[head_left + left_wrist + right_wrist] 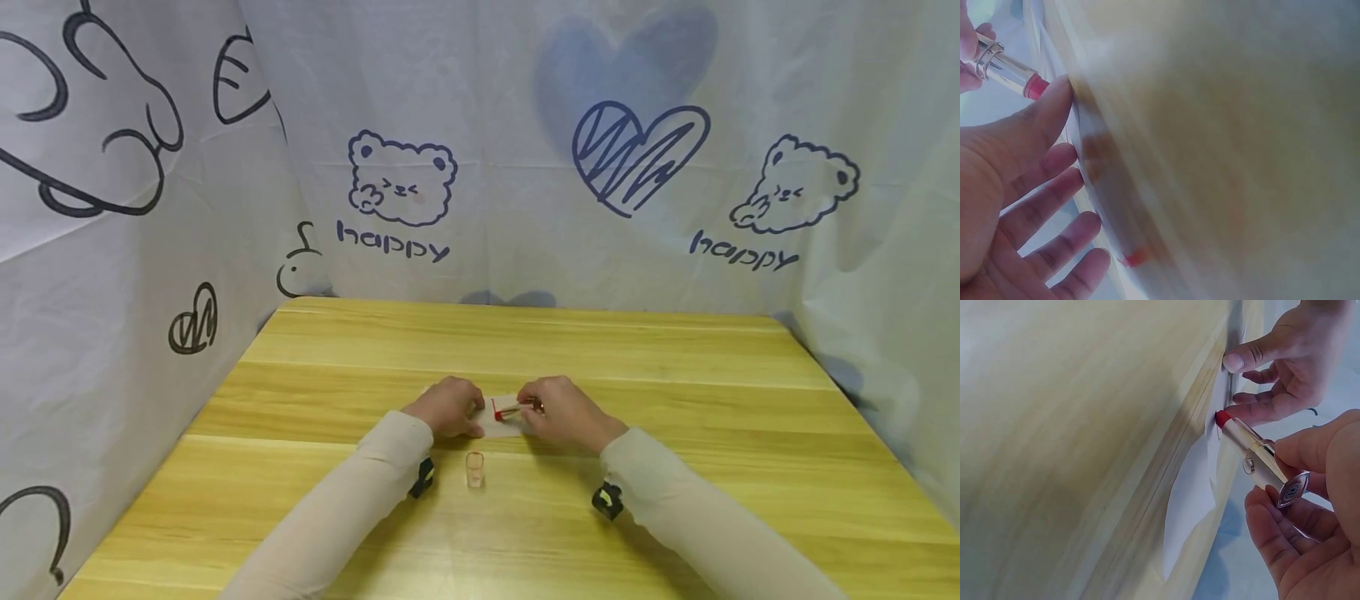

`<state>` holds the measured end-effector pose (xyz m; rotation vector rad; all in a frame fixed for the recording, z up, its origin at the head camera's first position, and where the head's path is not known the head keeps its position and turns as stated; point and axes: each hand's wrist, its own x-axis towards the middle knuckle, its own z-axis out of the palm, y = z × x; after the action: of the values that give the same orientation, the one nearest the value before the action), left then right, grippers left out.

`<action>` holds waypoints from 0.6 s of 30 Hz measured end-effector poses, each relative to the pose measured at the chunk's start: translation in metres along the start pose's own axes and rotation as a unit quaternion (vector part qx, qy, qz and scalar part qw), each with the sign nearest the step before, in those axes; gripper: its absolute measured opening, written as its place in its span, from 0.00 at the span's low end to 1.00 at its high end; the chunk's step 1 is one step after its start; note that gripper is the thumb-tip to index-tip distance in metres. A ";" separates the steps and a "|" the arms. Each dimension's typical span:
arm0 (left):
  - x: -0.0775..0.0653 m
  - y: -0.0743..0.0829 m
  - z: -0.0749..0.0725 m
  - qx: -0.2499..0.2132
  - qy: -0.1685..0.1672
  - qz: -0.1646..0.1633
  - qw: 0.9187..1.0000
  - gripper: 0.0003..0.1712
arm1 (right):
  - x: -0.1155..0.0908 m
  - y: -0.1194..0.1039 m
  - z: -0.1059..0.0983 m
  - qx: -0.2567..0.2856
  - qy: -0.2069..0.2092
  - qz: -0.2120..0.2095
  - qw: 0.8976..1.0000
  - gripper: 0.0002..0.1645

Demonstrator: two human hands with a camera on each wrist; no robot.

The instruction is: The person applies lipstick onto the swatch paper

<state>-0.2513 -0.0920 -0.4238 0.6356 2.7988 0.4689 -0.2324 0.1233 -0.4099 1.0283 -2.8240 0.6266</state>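
Note:
Pinched between the thumb and fingers of my right hand (564, 412) is a lipstick (1242, 436) in a gold tube. Its red tip touches a small white sheet of paper (498, 427), which carries a short red line. My left hand (448, 407) lies at the paper's left side, thumb and fingertips resting on it with the fingers fairly straight. In the right wrist view the near part of the paper (1188, 497) curls up off the table. A clear, pinkish lipstick cap (475, 470) stands on the table, nearer to me than the paper.
Under everything is a yellow wood-grain table (360, 337). White curtains (510, 225) with drawn bears and hearts hang behind it and at both sides. A dark band with a small device (607, 500) sits on each wrist.

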 end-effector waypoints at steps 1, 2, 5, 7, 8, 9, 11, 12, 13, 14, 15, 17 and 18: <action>0.000 0.000 0.000 -0.001 0.000 0.000 1.000 0.23 | -0.001 0.000 0.000 -0.003 0.001 -0.001 1.000 0.08; 0.000 0.000 0.000 -0.002 0.000 -0.001 1.000 0.23 | -0.001 -0.001 0.000 -0.003 0.001 -0.003 1.000 0.08; 0.000 0.000 0.000 -0.007 0.001 -0.002 1.000 0.23 | -0.003 -0.002 -0.001 0.002 -0.002 -0.008 1.000 0.07; -0.001 0.000 0.000 -0.009 0.001 -0.003 1.000 0.24 | -0.005 -0.003 -0.002 0.004 -0.007 -0.012 1.000 0.07; -0.001 0.000 0.000 -0.009 0.002 -0.002 1.000 0.24 | -0.006 -0.004 -0.002 0.005 -0.008 -0.016 1.000 0.07; -0.002 0.000 0.000 -0.009 0.002 -0.002 1.000 0.24 | -0.007 -0.004 -0.003 0.005 -0.010 -0.020 1.000 0.07; -0.002 0.001 0.000 -0.010 0.002 -0.001 1.000 0.23 | -0.009 -0.005 -0.003 0.004 -0.011 -0.031 0.999 0.07; -0.002 0.001 0.000 -0.010 0.003 -0.001 1.000 0.23 | -0.009 -0.005 -0.003 0.002 -0.010 -0.037 0.999 0.07; -0.002 0.001 -0.001 -0.010 0.004 0.000 1.000 0.23 | -0.010 -0.006 -0.003 0.002 -0.008 -0.043 0.999 0.06; -0.002 0.001 -0.001 -0.011 0.004 0.000 1.000 0.23 | -0.011 -0.006 -0.003 0.000 -0.007 -0.048 0.999 0.06; -0.003 0.001 -0.001 -0.013 0.004 -0.001 1.000 0.23 | -0.012 -0.007 -0.003 0.000 -0.007 -0.051 0.999 0.06; -0.003 0.001 -0.001 -0.014 0.004 -0.001 1.000 0.23 | -0.013 -0.008 -0.003 -0.003 -0.007 -0.057 0.998 0.05; -0.003 0.001 -0.001 -0.015 0.004 -0.001 1.000 0.23 | -0.013 -0.009 -0.003 -0.005 -0.008 -0.058 0.998 0.05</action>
<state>-0.2486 -0.0927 -0.4222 0.6249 2.7951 0.5119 -0.2167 0.1265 -0.4069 1.1893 -2.7533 0.5950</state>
